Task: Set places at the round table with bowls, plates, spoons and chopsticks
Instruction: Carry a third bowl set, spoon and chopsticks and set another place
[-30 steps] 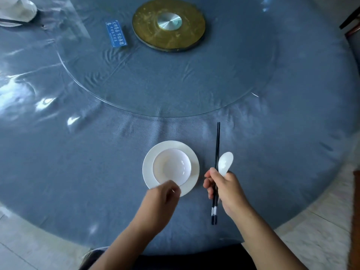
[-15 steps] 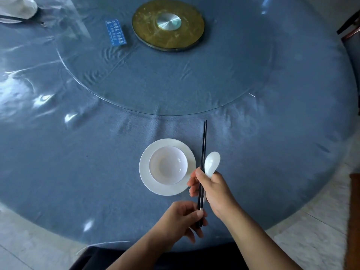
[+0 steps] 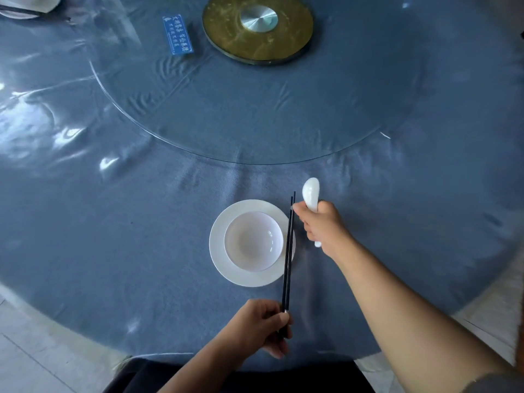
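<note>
A white bowl [image 3: 253,241] sits in a white plate [image 3: 226,268] near the table's front edge. My left hand [image 3: 259,329] grips the near end of a pair of black chopsticks [image 3: 288,251], which point away from me across the plate's right rim. My right hand [image 3: 321,225], just right of the chopstick tips, is closed around the handle of a white ceramic spoon [image 3: 311,192]; its bowl points away from me and its handle end shows below my fist.
The round table [image 3: 113,236] has a blue cloth under clear plastic. A glass turntable [image 3: 255,114] with a brass hub [image 3: 258,28] fills the centre, with a blue card [image 3: 177,34] on it. Another place setting [image 3: 25,7] lies far left. Tiled floor shows at both lower corners.
My left hand took the chopsticks at their near end. My right hand let go of them and moved away to the right with only the spoon.
</note>
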